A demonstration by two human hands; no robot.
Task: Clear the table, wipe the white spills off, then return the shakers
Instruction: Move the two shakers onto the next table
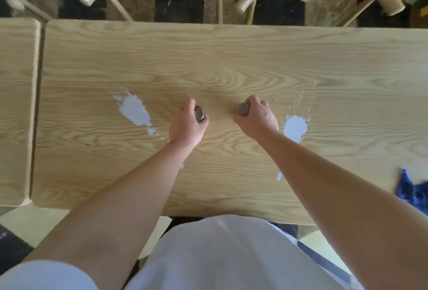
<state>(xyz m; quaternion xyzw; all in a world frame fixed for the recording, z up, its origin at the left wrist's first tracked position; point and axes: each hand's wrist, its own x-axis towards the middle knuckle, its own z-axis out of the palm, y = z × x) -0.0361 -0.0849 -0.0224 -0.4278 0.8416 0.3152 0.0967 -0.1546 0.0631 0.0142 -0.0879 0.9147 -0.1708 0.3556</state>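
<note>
The left hand [185, 125] and right hand [257, 117] each curl a snug grip around a small metal shaker [199, 113], [243, 109], likely light, rigid and smooth, best held around the body.

Two small metal shakers with holed tops sit mid-table [231, 58]: left shaker [199, 113] tipped toward 1 o'clock, right shaker [243, 109] leaning toward 11. White spills on the wood: a big splat [135, 111] at 9 o'clock of them, another blob [295, 129] at 3 o'clock with thin streaks running toward 1.
</note>
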